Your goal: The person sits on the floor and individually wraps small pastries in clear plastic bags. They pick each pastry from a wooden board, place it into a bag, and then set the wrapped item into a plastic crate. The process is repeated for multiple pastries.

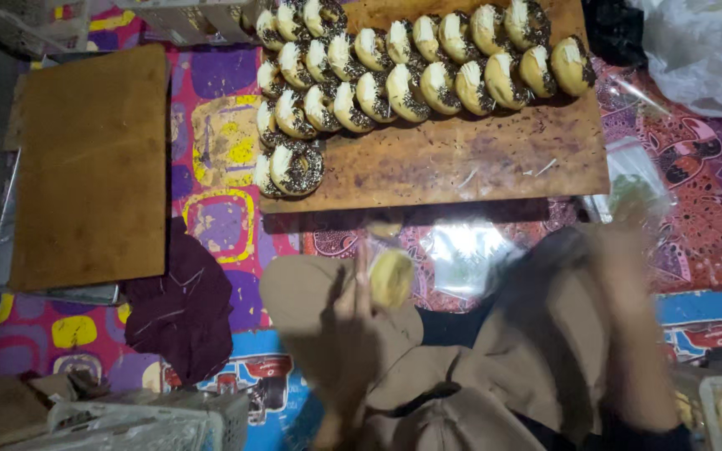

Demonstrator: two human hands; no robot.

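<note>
I read this frame from the head view, largest things first.

Patterned floor mat (219, 175): carries everything, purple, yellow and red print.

Empty wooden board (89, 167): lies at the mat's left edge, on a metal tray whose rim shows beneath it. Nothing on it yet.

Loaded wooden board (478, 163): sits along the mat's far edge. Its far half is packed with rows of glazed doughnuts (411, 63), white icing with dark sprinkles, overlapping like shingles. The row nearest its left corner ends in a single sprinkled ring. The near half of this board is bare but for crumbs and smears. My judgement: well past the start of filling, with roughly half of this board and all of the other still free.

Dark maroon cloth (181, 305): crumpled beside the empty board's near right corner.

Clear plastic bags (461, 255): lying just off the loaded board's near edge; another heap at the mat's far right corner.

Left hand (348, 313): raised over my lap, fingers upright and close together, pinching a plain yellow doughnut (391, 277) at their tips. This piece shows no icing that I can see, so I judge it not yet finished. It hangs just short of the loaded board's near edge, not touching it.

Right hand (628, 250): motion-blurred near the board's near right corner; I cannot tell its finger state or whether it holds anything.
</note>
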